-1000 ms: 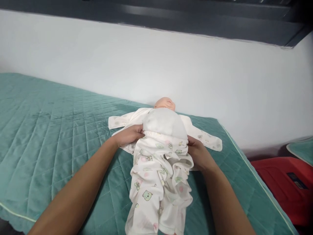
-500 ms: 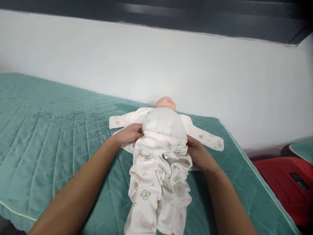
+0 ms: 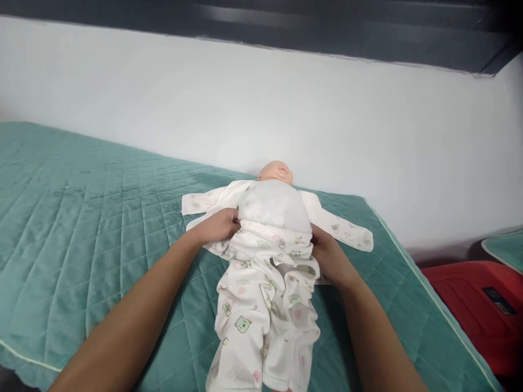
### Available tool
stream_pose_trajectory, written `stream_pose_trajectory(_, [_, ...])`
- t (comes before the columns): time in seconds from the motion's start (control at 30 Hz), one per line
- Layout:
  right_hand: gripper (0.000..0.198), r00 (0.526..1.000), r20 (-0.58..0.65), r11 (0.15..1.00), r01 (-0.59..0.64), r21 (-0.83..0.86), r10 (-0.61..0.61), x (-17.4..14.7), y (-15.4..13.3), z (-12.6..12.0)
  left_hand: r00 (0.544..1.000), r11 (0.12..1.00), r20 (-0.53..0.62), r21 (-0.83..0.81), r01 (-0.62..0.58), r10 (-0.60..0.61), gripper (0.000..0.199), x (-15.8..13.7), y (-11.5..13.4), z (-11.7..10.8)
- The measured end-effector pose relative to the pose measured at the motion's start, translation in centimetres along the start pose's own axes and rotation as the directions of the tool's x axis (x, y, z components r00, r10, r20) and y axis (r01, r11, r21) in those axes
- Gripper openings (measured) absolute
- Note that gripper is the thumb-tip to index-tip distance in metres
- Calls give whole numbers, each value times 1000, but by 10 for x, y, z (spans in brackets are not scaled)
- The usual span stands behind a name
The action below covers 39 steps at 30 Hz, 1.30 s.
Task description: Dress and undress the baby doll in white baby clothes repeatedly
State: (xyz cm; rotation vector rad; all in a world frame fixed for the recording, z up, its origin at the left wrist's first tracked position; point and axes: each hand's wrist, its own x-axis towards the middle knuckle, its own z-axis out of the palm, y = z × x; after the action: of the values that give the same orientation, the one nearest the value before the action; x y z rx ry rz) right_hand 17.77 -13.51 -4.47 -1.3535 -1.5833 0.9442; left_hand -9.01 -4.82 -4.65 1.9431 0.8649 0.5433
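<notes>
A baby doll (image 3: 274,172) lies on its back, its head toward the wall. Its white torso (image 3: 273,202) shows between the spread sides of a printed baby shirt (image 3: 344,228), whose sleeves reach out left and right. White baby pants (image 3: 251,305) with bear prints cover the legs up to the belly. My left hand (image 3: 220,224) is closed on the waistband at the left hip, thumb and fingers pinched together. At the right hip my right hand (image 3: 329,256) grips the waistband's other side; its fingertips are hidden behind the cloth.
A green quilted cover (image 3: 102,218) spreads under the doll. Behind it rises a white wall (image 3: 261,103) with a dark ledge (image 3: 261,24) above. To the right, below the bed's edge, sits a red case (image 3: 474,305).
Both hands stay at the waistband. My left hand has shifted very slightly, and the cloth at the left hip is drawn inward a little. The doll lies as before.
</notes>
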Motion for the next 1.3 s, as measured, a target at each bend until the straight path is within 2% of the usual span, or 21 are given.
stream_pose_trajectory(0.1, [41, 999, -42, 998, 19, -67, -22, 1, 3, 0, 996, 997, -51, 16, 78, -77, 16, 0, -3, 2])
stream_pose_trajectory(0.2, [41, 996, -78, 994, 26, -106, -34, 2, 5, 1, 990, 995, -94, -2, 101, -101, 17, 0, -3, 5])
stream_pose_trajectory(0.3, [38, 995, -98, 992, 7, -130, -20, 1, 5, 1, 994, 998, -90, 8, 67, -66, 20, 1, -3, 6])
stream_pose_trajectory(0.47, [37, 998, -60, 987, -27, -161, 18, 1, 6, -2, 995, 997, -95, 81, -7, 15, 25, 2, -1, 8])
stream_pose_trajectory(0.67, [37, 994, -55, 975, -99, -199, 90, 3, 11, -6, 977, 975, -192, 186, 124, -88, 22, 3, -2, 11])
stream_pose_trajectory(0.77, [36, 991, -45, 968, -136, -213, 129, 4, 12, -7, 977, 973, -184, 184, 140, -106, 18, 2, -2, 9])
stream_pose_trajectory(1.03, [21, 978, -114, 919, -204, -338, 175, 4, 16, -8, 973, 978, -111, -79, 195, -203, 7, -15, 12, -7])
stream_pose_trajectory(1.2, [12, 972, -193, 886, -207, -415, 137, 4, 18, -8, 984, 960, -102, -257, 113, -143, 5, -16, 10, -6])
stream_pose_trajectory(1.3, [24, 960, -258, 915, -196, -352, 107, 4, 23, -8, 979, 947, -193, -322, 3, -68, 8, -15, 5, -5])
